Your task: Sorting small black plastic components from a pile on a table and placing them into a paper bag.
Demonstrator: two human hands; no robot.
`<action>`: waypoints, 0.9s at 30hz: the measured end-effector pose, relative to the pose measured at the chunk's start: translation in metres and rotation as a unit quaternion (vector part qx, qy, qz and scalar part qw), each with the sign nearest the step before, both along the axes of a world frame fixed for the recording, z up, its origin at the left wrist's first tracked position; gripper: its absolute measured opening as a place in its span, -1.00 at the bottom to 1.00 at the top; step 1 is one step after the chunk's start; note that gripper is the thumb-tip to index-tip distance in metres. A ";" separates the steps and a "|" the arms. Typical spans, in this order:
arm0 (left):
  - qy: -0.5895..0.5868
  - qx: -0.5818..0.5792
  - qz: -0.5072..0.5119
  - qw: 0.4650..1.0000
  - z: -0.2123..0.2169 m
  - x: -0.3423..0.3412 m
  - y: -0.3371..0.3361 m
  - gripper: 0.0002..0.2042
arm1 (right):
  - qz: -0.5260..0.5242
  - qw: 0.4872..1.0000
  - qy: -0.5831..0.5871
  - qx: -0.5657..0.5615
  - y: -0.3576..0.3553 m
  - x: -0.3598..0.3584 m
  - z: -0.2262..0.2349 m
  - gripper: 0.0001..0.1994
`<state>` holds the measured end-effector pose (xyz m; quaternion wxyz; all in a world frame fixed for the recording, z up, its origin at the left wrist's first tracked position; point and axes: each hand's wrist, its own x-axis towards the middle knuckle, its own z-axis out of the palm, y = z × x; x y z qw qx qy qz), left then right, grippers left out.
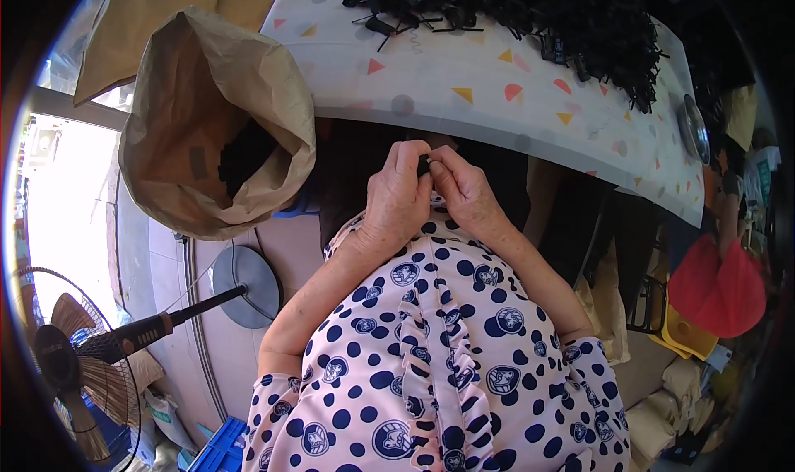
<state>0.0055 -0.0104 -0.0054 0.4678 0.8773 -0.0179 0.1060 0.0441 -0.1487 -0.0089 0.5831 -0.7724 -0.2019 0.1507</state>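
In front of my chest, just short of the table edge, my two hands meet at the fingertips. Between them is a small black plastic piece [424, 165], mostly covered by the fingers. My left hand [396, 186] pinches it from one side. From the other side my right hand [465, 192] presses thumb and forefinger together at the piece's edge. A heap of small black plastic parts [530, 12] with thin prongs lies on the patterned tablecloth [447, 66]. To the left stands an open brown paper bag [273, 83] with dark pieces [244, 159] inside.
A standing fan [66, 356] with a round grey base [247, 288] is at lower left, near a blue crate [219, 449]. On the table's right end sits a round metal dish [694, 128]. Beyond it is a person in red [717, 288], beside a yellow tub [686, 336].
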 end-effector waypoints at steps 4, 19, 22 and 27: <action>0.037 -0.037 -0.008 0.999 0.004 0.003 0.002 -0.65 | 0.020 0.999 0.022 0.019 -0.003 0.003 -0.001 -0.85; -0.027 0.022 0.014 0.999 -0.003 0.003 0.003 -0.66 | 0.012 1.000 -0.017 0.003 0.004 0.003 0.000 -0.82; -0.009 -0.064 0.005 0.998 0.001 0.002 0.003 -0.68 | 0.004 0.998 -0.013 0.061 -0.001 0.001 -0.004 -0.82; 0.083 -0.473 -0.020 0.877 0.009 0.008 0.015 -0.75 | -0.023 0.990 0.106 0.095 -0.011 0.003 -0.001 -0.83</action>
